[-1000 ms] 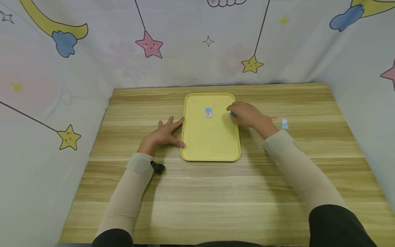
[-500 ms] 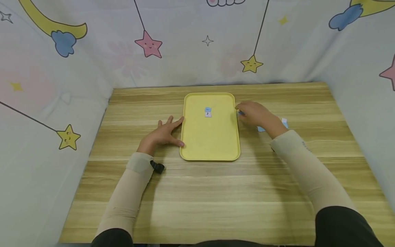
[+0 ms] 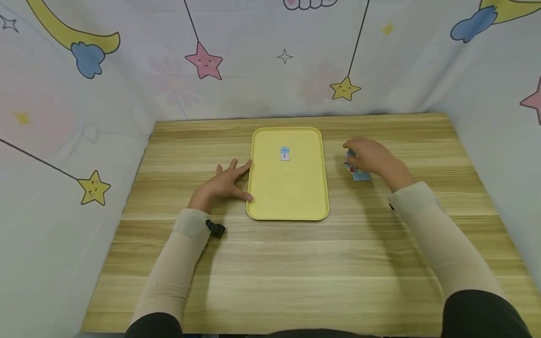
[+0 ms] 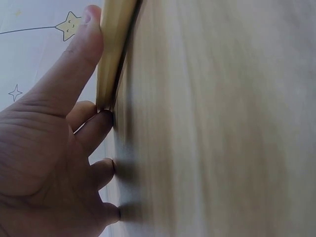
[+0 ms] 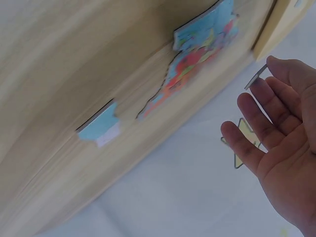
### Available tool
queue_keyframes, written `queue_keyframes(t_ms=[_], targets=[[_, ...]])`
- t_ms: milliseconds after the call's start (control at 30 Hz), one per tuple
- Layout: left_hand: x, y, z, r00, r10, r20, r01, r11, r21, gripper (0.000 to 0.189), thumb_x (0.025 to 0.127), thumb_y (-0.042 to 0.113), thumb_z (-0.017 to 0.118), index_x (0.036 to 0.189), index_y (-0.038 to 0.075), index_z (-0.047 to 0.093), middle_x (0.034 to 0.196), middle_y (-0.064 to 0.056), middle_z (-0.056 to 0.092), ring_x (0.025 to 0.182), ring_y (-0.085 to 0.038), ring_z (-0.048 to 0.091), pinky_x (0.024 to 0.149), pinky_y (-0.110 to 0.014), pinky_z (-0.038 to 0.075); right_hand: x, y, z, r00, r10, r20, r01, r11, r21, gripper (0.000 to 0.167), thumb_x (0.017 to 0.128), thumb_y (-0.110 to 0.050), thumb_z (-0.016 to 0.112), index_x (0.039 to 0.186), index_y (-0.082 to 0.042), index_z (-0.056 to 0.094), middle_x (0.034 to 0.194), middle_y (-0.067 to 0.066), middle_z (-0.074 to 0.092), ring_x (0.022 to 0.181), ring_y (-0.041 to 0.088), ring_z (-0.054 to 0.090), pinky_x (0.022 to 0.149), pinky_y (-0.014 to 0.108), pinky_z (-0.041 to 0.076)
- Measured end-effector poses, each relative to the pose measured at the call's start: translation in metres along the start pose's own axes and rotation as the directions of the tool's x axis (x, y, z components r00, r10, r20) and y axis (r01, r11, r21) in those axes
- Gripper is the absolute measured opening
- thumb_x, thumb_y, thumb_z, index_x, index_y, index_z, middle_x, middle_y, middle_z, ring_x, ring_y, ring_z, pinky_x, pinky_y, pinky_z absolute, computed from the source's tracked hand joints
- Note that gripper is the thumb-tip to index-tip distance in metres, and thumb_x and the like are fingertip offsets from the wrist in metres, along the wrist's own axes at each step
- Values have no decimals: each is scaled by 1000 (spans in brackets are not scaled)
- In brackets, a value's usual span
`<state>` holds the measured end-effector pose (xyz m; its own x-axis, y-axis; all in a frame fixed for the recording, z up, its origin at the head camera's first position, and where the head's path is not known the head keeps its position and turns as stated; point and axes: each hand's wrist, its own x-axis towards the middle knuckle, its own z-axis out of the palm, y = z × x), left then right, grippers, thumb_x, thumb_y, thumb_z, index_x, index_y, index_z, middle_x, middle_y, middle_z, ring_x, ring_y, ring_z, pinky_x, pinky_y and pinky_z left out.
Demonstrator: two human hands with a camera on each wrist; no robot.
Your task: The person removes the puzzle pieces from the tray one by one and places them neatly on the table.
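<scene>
A shallow yellow tray point(image 3: 289, 197) lies on the table with a small blue-and-white puzzle piece point(image 3: 285, 154) on it. Spread fingers of my left hand point(image 3: 217, 186) rest at the tray's left edge, thumb and index finger touching the rim. To the right of the tray, my right hand point(image 3: 372, 155) pinches a thin flat puzzle piece point(image 5: 256, 77) between thumb and fingertips, seen edge-on in the right wrist view. Below that hand lies a group of colourful puzzle pieces point(image 5: 197, 57), blue, red and orange. Another blue-and-white piece point(image 5: 101, 127) sits apart from them; the right hand hides it in the head view.
A wooden table point(image 3: 270, 272) stands against a white curtain point(image 3: 253, 89) printed with stars and moons. A black wrist device point(image 3: 216, 229) is strapped at my left sleeve's cuff.
My right hand has moved right, from over the tray's right edge to above the group of puzzle pieces, still pinching a piece. The left hand has stayed at the tray.
</scene>
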<state>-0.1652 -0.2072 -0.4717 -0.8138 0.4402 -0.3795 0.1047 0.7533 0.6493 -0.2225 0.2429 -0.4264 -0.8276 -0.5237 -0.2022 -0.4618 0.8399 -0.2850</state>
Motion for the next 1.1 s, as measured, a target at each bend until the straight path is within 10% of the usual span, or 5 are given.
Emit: queue_keyframes(t_ms=[1100], targets=[[0,0,1,1000,-22,-1,22,1000,-6,125,78,45,93,171,28,11,174,-21,-11,156,-46,-24,119,-70,-18,-70,80,-3,993,95,-64,-91,994,64,44,99,-1,63,137,20,53,123,38,62,116,54,59,99,67,47]])
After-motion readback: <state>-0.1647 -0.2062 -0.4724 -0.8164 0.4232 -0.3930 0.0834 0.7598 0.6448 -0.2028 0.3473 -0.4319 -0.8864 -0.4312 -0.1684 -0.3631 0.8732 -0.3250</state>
